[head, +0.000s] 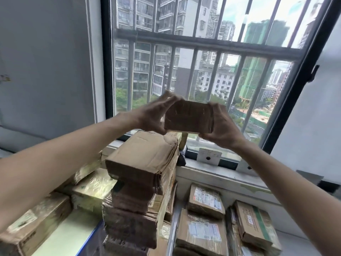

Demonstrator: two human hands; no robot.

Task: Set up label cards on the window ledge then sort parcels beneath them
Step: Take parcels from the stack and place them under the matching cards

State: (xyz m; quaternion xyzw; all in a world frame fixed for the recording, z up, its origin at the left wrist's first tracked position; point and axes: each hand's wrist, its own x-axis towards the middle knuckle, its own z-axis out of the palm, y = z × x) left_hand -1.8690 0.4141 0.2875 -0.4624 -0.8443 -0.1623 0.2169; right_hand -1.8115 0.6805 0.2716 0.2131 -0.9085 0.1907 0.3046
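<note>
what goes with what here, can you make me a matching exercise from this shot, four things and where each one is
Things
1. small brown parcel
2. white label card
3. tall parcel stack
4. green-striped parcel

Places
A. far right, below the window ledge
B. held up in front of the window between the left hand and the right hand
C. propped on the ledge against the window frame
D. centre, rising up to ledge height

Pairs: 1-B, 2-C, 3-D, 4-A

Brown parcel [188,116], white label card [209,156]
</note>
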